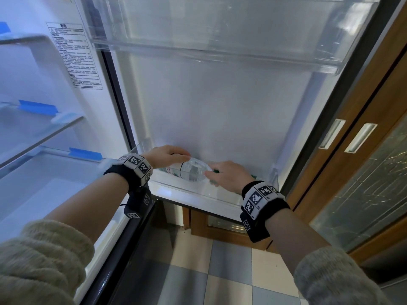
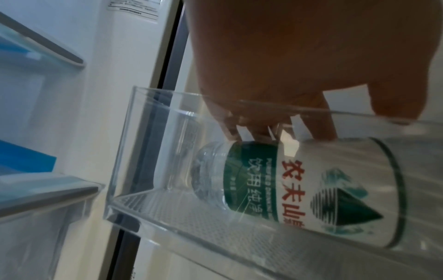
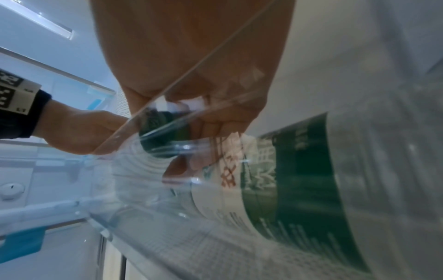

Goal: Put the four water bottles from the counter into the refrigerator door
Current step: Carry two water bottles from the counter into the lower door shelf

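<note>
A clear water bottle [image 1: 191, 171] with a white and green label [image 2: 299, 189] lies on its side in the lowest clear door bin [image 1: 198, 192] of the open refrigerator door. My left hand [image 1: 169, 155] reaches over the bin's rim, fingers [image 2: 323, 130] curled down onto the bottle's base end. My right hand [image 1: 214, 170] pinches its green cap [image 3: 165, 132] from the right. A second bottle [image 3: 299, 180] with the same label fills the right wrist view close to that wrist; only a green bit [image 1: 253, 177] of it shows in the head view.
An empty clear door bin [image 1: 220, 40] hangs above. The fridge interior with glass shelves [image 1: 44, 128] and blue tape lies to the left. A wooden sliding door [image 1: 352, 150] stands close on the right. Checkered floor tiles [image 1: 220, 271] are below.
</note>
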### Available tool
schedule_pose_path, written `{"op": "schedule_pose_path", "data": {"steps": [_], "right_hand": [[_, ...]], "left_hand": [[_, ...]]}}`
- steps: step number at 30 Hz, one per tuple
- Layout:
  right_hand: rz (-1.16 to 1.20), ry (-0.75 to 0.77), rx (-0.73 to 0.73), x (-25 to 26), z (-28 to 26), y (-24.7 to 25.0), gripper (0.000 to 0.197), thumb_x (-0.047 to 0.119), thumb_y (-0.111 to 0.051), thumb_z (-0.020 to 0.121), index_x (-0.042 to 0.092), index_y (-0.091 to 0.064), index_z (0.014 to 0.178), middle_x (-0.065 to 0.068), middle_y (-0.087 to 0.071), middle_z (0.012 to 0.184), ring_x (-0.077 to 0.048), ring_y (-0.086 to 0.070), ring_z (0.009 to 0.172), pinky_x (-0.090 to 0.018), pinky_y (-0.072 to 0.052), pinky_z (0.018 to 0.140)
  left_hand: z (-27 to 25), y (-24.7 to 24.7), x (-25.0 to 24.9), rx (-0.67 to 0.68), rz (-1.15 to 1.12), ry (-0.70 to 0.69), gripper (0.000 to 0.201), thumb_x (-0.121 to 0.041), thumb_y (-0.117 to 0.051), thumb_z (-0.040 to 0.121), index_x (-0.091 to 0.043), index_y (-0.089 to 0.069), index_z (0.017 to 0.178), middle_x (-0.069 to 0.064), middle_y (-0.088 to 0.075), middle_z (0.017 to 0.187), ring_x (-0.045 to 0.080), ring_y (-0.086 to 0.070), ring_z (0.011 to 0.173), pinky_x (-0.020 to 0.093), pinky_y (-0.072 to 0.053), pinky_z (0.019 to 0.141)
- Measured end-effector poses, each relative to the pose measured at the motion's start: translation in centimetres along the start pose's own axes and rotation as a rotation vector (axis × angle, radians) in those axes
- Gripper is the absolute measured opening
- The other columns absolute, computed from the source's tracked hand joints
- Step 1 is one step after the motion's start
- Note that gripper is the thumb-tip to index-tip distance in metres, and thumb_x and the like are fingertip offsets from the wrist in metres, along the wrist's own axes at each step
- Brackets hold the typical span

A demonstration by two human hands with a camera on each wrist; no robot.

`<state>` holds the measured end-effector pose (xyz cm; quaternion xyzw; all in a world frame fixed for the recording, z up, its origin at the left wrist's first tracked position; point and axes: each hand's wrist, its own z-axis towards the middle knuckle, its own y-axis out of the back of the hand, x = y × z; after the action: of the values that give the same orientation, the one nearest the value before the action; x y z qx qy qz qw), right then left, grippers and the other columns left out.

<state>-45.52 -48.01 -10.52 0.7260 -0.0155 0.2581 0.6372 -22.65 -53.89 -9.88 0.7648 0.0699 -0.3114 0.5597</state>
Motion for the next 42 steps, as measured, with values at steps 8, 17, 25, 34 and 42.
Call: {"op": "schedule_pose_path", "data": {"steps": [8,17,25,34,42], "right_hand": [[-0.039,0.016,-0.092,0.6,-0.5,-0.2,0.045,0.037,-0.025,0.102,0.023,-0.036,0.061,0.004,-0.044,0.059,-0.017,-0.042,0.059,-0.032,-0.033,0.06],[-0.079,-0.183,-0.359,-0.3,-0.8,0.2,0.044,0.029,-0.035,0.1,0.015,-0.043,0.06,0.0,-0.044,0.056,-0.011,-0.038,0.049,-0.025,-0.027,0.047],[-0.091,-0.197,-0.371,-0.6,-0.7,0.2,0.038,0.03,-0.038,0.099,0.012,-0.052,0.068,-0.002,-0.05,0.059,-0.017,-0.045,0.054,-0.024,-0.03,0.05],[-0.111,-0.208,-0.365,-0.7,-0.7,0.2,0.032,0.028,-0.04,0.097,0.012,-0.052,0.072,-0.002,-0.05,0.062,-0.023,-0.047,0.061,-0.025,-0.033,0.057],[-0.129,-0.208,-0.34,-1.0,-0.4,0.8,0.032,0.028,-0.039,0.097,0.013,-0.053,0.073,-0.003,-0.051,0.064,-0.024,-0.049,0.063,-0.025,-0.034,0.059]], "left_hand": [[-0.4,0.2,-0.9,-0.024,0.128,0.03,0.053,-0.079,-0.039,0.062,-0.047,-0.062,0.096,-0.019,-0.065,0.102,0.011,-0.059,0.103,0.041,-0.04,0.104],[0.6,-1.2,-2.8,-0.095,0.402,0.079,0.053,-0.08,-0.036,0.079,-0.03,-0.055,0.085,-0.01,-0.063,0.09,0.015,-0.058,0.086,0.038,-0.04,0.086],[2.0,-1.3,-3.1,0.021,0.459,0.194,0.068,-0.086,-0.046,0.067,-0.023,-0.056,0.091,-0.004,-0.062,0.089,0.017,-0.058,0.086,0.035,-0.046,0.088],[1.9,-1.5,-1.8,-0.015,0.381,0.268,0.071,-0.089,-0.045,0.062,-0.024,-0.055,0.091,-0.006,-0.06,0.088,0.021,-0.057,0.094,0.051,-0.039,0.102],[1.5,-1.9,-2.9,-0.107,0.307,0.305,0.069,-0.085,-0.05,0.061,-0.023,-0.063,0.089,-0.002,-0.064,0.09,0.023,-0.058,0.092,0.045,-0.045,0.095]]}}
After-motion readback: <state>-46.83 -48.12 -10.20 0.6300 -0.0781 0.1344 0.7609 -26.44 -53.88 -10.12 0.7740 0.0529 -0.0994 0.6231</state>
